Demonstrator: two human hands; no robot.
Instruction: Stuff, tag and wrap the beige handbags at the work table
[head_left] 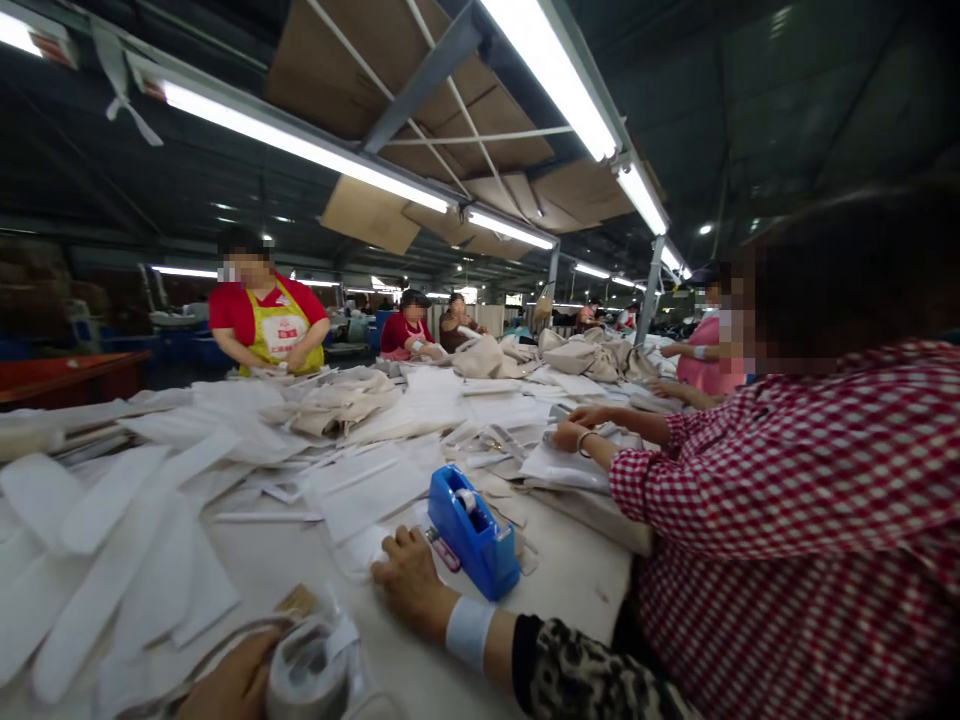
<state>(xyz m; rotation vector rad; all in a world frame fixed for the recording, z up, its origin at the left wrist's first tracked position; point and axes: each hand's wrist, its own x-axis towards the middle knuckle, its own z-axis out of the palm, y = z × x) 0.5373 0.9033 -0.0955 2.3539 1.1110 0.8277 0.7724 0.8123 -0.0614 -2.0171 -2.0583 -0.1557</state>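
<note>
Glossy blue tape dispenser (480,545); right hand (412,578) just beside, curled, can't tell if holding.

Tape dispenser (480,560) beside right hand (412,585)

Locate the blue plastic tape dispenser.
The blue dispenser sits on the white worktable at the head view's lower centre, just right of the person's right hand.

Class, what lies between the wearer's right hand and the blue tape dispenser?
In the head view, a small pink item, kind unclear, lies between right hand and dispenser.
</note>
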